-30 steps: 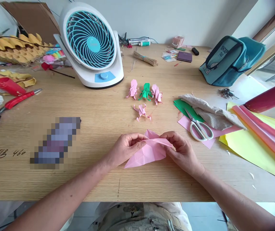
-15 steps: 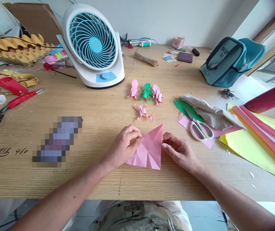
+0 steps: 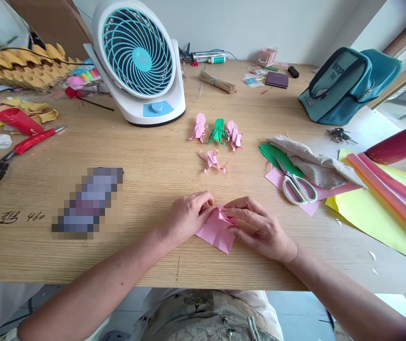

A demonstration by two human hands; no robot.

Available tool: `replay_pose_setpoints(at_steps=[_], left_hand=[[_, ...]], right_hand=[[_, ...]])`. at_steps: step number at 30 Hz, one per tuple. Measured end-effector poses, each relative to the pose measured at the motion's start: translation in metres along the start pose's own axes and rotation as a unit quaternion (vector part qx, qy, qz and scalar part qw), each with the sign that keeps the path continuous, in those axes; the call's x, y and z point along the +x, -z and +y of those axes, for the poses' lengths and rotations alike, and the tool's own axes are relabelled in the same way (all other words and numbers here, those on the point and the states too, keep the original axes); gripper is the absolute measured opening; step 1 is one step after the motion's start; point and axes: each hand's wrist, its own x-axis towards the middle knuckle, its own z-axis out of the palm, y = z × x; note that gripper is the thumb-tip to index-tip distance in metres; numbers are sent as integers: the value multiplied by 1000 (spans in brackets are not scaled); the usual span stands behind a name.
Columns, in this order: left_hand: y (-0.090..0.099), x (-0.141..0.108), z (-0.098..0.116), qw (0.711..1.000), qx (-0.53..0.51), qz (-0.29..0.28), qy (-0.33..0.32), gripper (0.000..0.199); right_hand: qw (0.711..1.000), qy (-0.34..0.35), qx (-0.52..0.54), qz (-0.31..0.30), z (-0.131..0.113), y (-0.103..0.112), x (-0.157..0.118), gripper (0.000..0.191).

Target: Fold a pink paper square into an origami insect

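Observation:
A creased sheet of pink origami paper (image 3: 220, 233) lies between my hands near the table's front edge, its upper part folded down. My left hand (image 3: 191, 215) pinches the paper's upper left edge between thumb and fingers. From the right, my right hand (image 3: 260, 228) has its thumb and fingertips on the folded part, gripping it. Beyond the hands sit several small folded paper figures: a pink one (image 3: 212, 161) nearest, and behind it a green one (image 3: 218, 131) between two more pink ones.
White-handled scissors (image 3: 298, 189) lie on pink and green paper to the right, beside a grey cloth (image 3: 316, 161) and yellow sheets (image 3: 376, 222). A pixelated flat object (image 3: 89, 203) and red-handled shears (image 3: 22, 149) lie left. A white fan (image 3: 153, 112) and teal bag (image 3: 345, 90) stand behind.
The paper's upper right point has been folded down toward the left. My right hand has moved left onto the paper; my left hand still grips it. The view has shifted slightly.

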Motion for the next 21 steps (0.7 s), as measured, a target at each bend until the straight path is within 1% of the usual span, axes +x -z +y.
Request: replay_pose_setpoints(at_steps=[2,4,6,8,11,12,15,16,19,21], left_hand=[[6,1,2,999,-29,-19,15,13],[14,2,4,996,-74,-36,30,23],[23,3,6,989,-130,-57,52,37],[30,2,7,976,-187,-99,59,47],[33,0,8,957,-239,-161,37,45],[32,-1,9,956,-242,-164,27,44],[28,-2,9,967,-213,-141,22,25],[27,-2,8,968,-210,-137,23,22],[29,-1,5,961,-246,-119,35,27],[28,0,2,961,-251,-109,46,27]], right_hand=[[1000,14,-3,-4,1,0,0,45],[1000,23,-3,-7,1,1,0,44],[1000,26,-1,-15,1,1,1,39],[999,23,-9,-22,1,1,2,33],[999,16,-40,-20,1,0,3,27],[999,16,-46,-20,1,0,4,27],[999,18,-34,-29,1,1,6,28],[999,14,-29,-31,1,2,6,27],[999,-9,-31,-25,2,8,7,28],[999,-30,-30,-24,3,12,6,32]])
